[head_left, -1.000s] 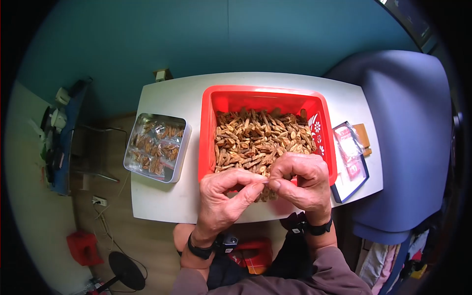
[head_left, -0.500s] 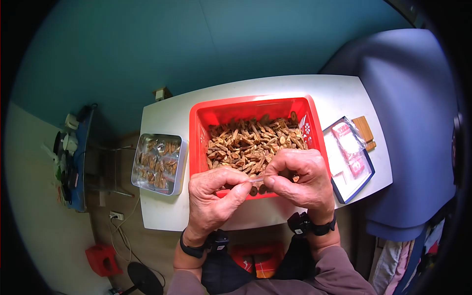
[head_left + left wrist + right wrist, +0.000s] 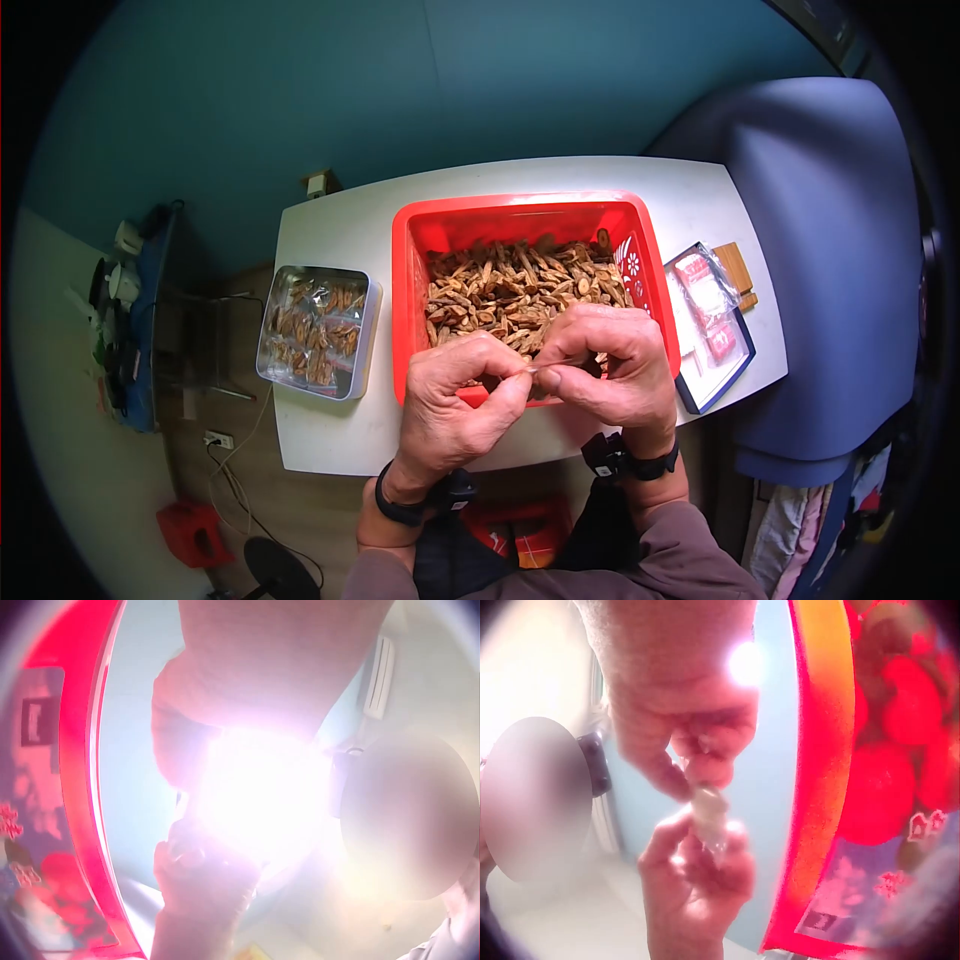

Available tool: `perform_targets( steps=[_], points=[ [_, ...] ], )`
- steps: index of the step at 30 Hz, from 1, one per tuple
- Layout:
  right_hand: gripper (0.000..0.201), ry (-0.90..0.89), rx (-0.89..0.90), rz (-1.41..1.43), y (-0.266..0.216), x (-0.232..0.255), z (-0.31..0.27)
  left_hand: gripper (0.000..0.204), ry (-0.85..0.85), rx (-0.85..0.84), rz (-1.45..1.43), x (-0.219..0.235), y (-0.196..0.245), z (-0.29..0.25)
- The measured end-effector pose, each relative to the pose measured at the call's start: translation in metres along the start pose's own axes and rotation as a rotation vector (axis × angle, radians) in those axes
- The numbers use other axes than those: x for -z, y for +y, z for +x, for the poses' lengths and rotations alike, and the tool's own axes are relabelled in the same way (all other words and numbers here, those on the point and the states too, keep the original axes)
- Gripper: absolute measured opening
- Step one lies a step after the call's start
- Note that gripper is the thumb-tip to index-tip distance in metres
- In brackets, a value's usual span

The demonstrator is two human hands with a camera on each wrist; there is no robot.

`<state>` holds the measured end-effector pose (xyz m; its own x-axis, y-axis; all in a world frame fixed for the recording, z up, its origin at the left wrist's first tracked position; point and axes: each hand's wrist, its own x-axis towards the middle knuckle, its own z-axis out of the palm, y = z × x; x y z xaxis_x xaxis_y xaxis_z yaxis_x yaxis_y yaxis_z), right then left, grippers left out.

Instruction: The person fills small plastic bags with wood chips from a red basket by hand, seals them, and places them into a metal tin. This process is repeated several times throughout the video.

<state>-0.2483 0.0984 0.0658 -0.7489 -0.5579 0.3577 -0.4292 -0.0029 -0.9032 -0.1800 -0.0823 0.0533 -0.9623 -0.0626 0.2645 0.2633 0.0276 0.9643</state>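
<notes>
I see the left hand (image 3: 462, 398) and right hand (image 3: 612, 366) closer together than half a second ago, fingers curled, both pinching a small clear piece (image 3: 709, 811) (plastic, perhaps, through this glare) near the red basket (image 3: 401, 310); I'd judge handling unfinished.

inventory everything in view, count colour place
table: one, white, centre
plastic basket: one, red, on table
dried slices: many, brown, in basket
metal tin: one, silver, table's left
bagged slices: several, brown, in tin
tray: one, white-blue, table's right
packets: several, red-white, on tray
wooden pieces: count unclear, tan, by tray
cover: one, blue, far right
clothes: several, mixed, lower right
power strip: one, white, floor
small piece: one, translucent, basket's front
left hand, right hand: two, pinching small piece
</notes>
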Motion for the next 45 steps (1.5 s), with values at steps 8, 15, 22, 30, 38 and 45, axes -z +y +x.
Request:
perform_targets(
  steps=[8,15,22,30,38,45],
  points=[
    [0.006,0.048,0.001,-0.041,0.004,-0.005,-0.004,0.007,-0.018,0.015,0.095,0.001,0.001,0.001],
    [0.006,0.039,0.054,-0.008,0.013,-0.003,-0.005,0.008,-0.018,0.044,0.049,0.000,-0.007,0.001],
    [0.005,0.031,-0.049,0.089,0.004,0.006,-0.007,0.007,0.007,0.083,-0.012,0.000,0.002,0.001],
    [0.003,0.081,0.011,0.099,0.008,0.009,-0.009,0.007,-0.021,0.083,-0.023,-0.004,0.006,0.003],
    [0.003,0.053,-0.012,0.150,0.005,0.013,-0.010,0.007,-0.038,0.095,-0.045,-0.014,0.002,0.004],
    [0.005,-0.006,0.016,0.082,0.015,0.006,-0.008,0.008,-0.015,0.094,-0.073,-0.005,-0.007,0.002]
  ],
)
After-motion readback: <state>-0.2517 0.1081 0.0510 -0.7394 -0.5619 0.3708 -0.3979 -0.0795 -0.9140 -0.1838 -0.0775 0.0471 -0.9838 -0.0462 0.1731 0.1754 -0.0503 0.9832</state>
